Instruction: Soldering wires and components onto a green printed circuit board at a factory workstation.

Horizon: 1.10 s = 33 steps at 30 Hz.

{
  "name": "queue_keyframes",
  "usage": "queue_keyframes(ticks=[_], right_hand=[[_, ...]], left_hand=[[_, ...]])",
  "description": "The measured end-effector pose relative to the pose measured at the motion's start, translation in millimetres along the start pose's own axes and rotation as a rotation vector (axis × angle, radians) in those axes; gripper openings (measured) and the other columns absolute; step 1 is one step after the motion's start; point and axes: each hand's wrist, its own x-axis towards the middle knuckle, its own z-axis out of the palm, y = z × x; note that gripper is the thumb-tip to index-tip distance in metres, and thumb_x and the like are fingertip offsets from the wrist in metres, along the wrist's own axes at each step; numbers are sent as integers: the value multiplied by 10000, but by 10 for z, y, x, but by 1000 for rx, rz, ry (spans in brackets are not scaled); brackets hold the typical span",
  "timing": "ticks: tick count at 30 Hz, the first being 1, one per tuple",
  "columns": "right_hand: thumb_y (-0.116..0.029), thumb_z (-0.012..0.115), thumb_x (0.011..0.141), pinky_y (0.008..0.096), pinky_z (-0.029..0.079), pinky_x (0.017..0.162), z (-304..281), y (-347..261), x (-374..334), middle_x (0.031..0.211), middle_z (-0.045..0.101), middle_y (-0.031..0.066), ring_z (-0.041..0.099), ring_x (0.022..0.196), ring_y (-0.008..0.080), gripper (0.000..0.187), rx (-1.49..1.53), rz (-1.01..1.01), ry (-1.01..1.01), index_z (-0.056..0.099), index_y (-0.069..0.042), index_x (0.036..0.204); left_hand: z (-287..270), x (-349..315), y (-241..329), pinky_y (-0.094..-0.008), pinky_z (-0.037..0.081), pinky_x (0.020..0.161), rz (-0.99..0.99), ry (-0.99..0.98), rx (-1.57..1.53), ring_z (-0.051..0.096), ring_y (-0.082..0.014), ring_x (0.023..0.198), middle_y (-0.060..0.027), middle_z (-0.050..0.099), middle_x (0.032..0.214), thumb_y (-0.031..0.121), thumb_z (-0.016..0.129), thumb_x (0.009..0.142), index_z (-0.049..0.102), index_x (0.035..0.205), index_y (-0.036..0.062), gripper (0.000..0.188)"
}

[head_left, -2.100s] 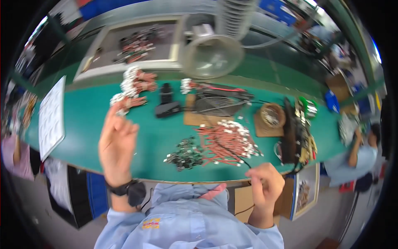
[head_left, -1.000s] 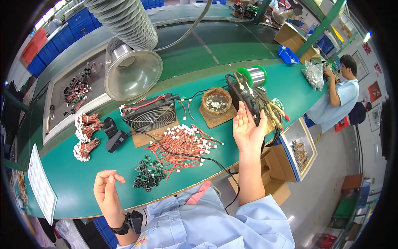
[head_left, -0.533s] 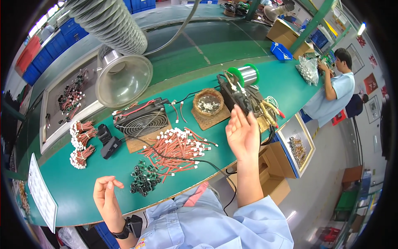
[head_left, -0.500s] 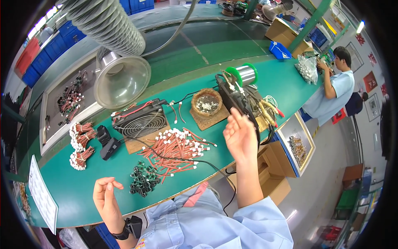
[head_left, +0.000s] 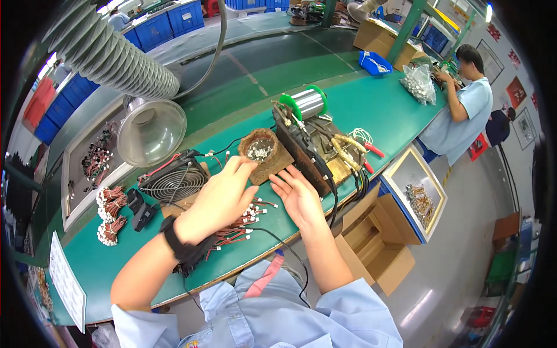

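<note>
Near the middle of the frame, a round brown bowl (head_left: 246,139) with pale bits inside sat on a flat brown board (head_left: 281,165), which lay on the green worktop (head_left: 354,107). The person's left hand (head_left: 220,194) stretched up from the lower left, its back uppermost, with the fingertips at the lower left of the bowl and the thumb beside the board's left corner. Thumb and fingers stood apart; whether that grip had hold of the board's edge or only lay against it could not be told. A black band (head_left: 174,239) circled the wrist. The right hand (head_left: 299,198) was just below the board, palm turned up, its grip open and the fingers loosely spread, their tips close to the board's lower edge.

Just right of the bowl stood a dark block-shaped stand (head_left: 301,158) with cables, and behind it, higher in the frame, a green-ended spool of silvery wire (head_left: 309,103). To the left of the hands was a black fan (head_left: 174,184). Red leads with white connectors (head_left: 252,218) lay in a pile, partly covered by the left arm; tied bundles of similar leads (head_left: 111,204) were farther left. In the upper left, a ridged grey hose (head_left: 119,58) ended in a clear funnel (head_left: 152,132). At lower right stood an open cardboard box (head_left: 374,243); at upper right, a co-worker (head_left: 464,113) in light blue was near a clear bag (head_left: 419,85).
</note>
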Motion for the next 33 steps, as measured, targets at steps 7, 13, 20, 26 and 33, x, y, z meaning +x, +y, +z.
queue_keyframes(ticks=[7,13,20,26,33], right_hand=[[-87,495,904,366,402,960,8,-80,-39,1300,446,182,506,1160,291,521,-24,15,-60,292,52,1364],[-97,495,907,360,393,968,46,-133,-90,1338,419,192,495,1173,274,547,-64,16,-72,270,54,1382],[-89,460,922,356,376,984,-18,-173,-215,1374,393,198,468,1204,257,503,-170,-40,-79,298,54,1377],[-85,454,923,354,352,1007,-97,-103,-271,1378,397,186,446,1228,258,478,-228,-91,-58,332,53,1364],[-76,458,915,352,324,1028,-34,-164,-366,1388,389,177,413,1257,254,479,-330,-140,-53,342,50,1363]], left_hand=[[427,347,-373,-384,484,760,-112,41,188,583,-367,856,-176,548,1044,77,603,804,527,1094,-9,312],[374,454,-404,-397,478,720,-103,101,103,589,-360,834,-175,584,909,62,601,798,568,978,-18,200],[340,374,-283,-422,473,721,-134,133,50,583,-371,828,-180,594,870,57,596,791,581,913,-6,139],[481,255,-307,-378,492,736,0,87,58,609,-335,865,-174,604,917,42,594,803,590,1029,-11,232],[433,49,-137,-402,498,780,-44,99,4,593,-353,932,-162,550,1123,69,587,820,571,1113,22,298]])
